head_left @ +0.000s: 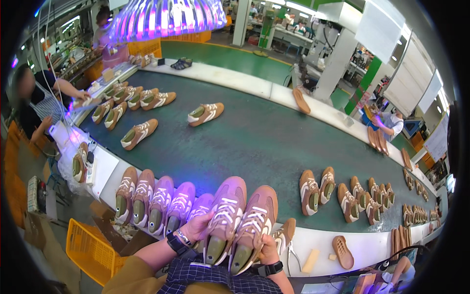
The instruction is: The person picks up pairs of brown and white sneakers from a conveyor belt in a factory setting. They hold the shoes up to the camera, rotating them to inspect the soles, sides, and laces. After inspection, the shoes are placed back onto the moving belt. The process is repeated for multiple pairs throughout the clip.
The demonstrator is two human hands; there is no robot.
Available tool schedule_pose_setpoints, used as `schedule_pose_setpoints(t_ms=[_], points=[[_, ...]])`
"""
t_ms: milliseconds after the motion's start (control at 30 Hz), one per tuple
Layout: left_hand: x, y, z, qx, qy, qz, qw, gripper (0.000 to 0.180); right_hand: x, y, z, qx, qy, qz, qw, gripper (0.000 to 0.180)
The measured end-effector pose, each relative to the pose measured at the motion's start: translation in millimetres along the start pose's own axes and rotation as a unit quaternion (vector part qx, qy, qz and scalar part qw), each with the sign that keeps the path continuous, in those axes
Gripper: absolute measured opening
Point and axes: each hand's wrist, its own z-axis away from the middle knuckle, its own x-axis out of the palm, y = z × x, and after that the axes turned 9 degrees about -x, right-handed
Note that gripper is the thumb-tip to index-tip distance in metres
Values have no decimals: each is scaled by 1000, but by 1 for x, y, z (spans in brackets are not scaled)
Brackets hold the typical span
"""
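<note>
Two brown sneakers with white laces and white side stripes are held side by side in front of me, toes pointing away. My left hand (197,227) grips the outer side of the left sneaker (226,208). Around the outer side of the right sneaker (255,215) my right hand (269,249) is closed. Green shoe lasts (215,247) fill both openings. Left of my hands, a row of similar sneakers (161,198) stands along the near edge, partly lit purple. Another sneaker (285,234) lies just beyond my right hand, partly hidden by it.
A dark green conveyor belt (245,142) carries more sneakers (206,113) at far left and right. On the near white ledge (313,245) lie pliers (293,255), a yellowish block (310,260) and a shoe sole (342,252). A yellow crate (90,252) stands lower left. A co-worker (41,98) works at left.
</note>
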Motion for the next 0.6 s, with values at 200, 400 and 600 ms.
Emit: schedule_pose_setpoints(t_ms=[200,400,600], points=[[2,-2,2,30,22,12,999,44,23,-20,-4,-43,87,-17,995,52],[23,22,-17,217,116,40,969,36,61,-62,-23,-227,137,-74,961,47],[32,21,-24,276,167,56,945,39,58,-54,-21,-278,212,-91,932,47]])
